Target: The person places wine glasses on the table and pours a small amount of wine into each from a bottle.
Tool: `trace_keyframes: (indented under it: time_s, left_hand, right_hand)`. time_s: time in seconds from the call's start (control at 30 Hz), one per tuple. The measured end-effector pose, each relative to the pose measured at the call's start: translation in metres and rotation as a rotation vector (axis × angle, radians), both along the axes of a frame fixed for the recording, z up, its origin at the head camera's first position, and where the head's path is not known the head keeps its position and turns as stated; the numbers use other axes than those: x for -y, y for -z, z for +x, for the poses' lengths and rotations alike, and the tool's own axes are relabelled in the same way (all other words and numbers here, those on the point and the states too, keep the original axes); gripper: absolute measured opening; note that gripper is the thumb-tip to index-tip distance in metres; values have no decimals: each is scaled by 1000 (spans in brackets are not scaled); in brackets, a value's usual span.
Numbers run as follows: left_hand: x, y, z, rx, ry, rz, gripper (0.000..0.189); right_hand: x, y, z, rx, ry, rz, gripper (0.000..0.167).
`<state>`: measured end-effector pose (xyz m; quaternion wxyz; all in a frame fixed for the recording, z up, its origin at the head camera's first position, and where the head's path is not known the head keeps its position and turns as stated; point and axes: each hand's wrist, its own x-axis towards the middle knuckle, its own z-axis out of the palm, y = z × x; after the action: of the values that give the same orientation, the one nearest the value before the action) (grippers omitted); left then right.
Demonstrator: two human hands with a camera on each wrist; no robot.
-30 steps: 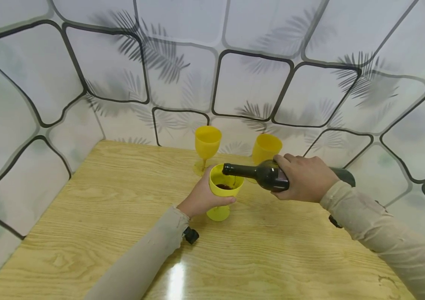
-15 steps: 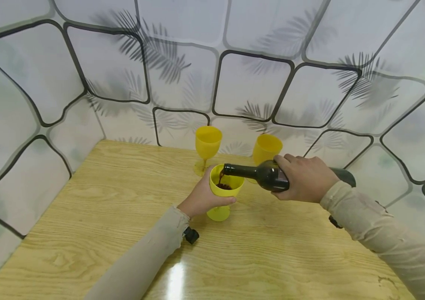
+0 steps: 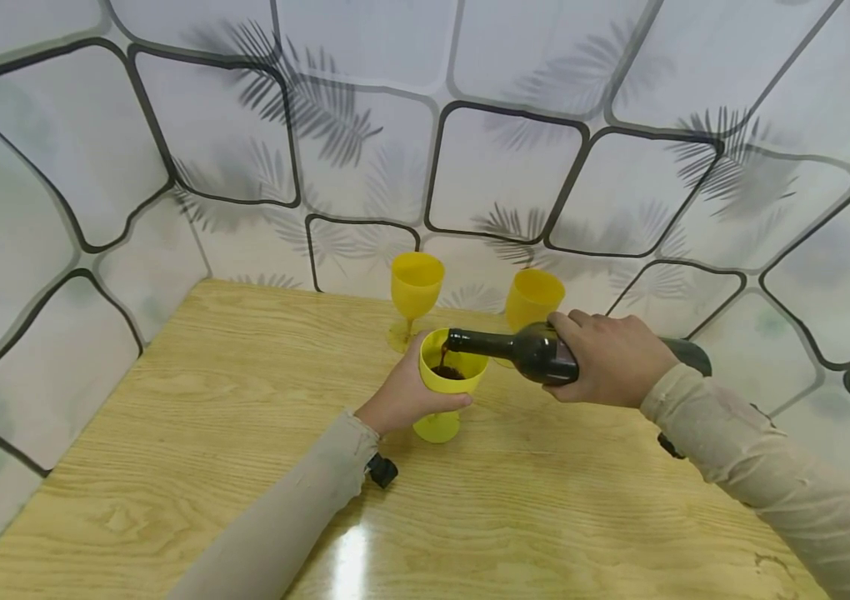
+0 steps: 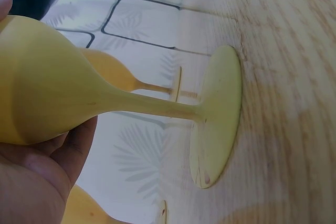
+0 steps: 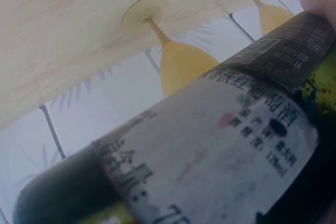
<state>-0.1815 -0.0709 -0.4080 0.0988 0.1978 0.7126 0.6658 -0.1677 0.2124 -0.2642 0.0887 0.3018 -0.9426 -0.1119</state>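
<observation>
My left hand [image 3: 412, 392] grips the bowl of a yellow wine glass [image 3: 455, 385], whose foot stands on the table. Dark red liquid lies in the bottom of that bowl. A dark green wine bottle [image 3: 541, 350], tilted nearly level, is held round its body by my right hand [image 3: 612, 357]. The bottle's mouth sits over the glass's rim, and a thin dark stream falls from it. In the left wrist view the glass's stem and foot [image 4: 216, 119] show fully. The right wrist view shows the bottle's pale printed label [image 5: 210, 145].
Behind the held glass stands another yellow wine glass [image 3: 416, 287]. A third yellow wine glass [image 3: 533, 296] is at the back right, partly hidden by the bottle. The wooden table [image 3: 245, 392] meets a patterned wall [image 3: 365, 167] at the back.
Both hands and the bottle stay nearly in place. The stream from the bottle's mouth has grown plainer than one second ago.
</observation>
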Motion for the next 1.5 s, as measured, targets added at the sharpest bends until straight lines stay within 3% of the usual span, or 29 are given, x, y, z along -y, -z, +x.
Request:
trace_keyframes:
  time_s: [1.5]
  left_hand:
    - [1,2,-1,-8,10,9,94]
  right_hand:
    - [-3,3,3,1,-10,-30,67]
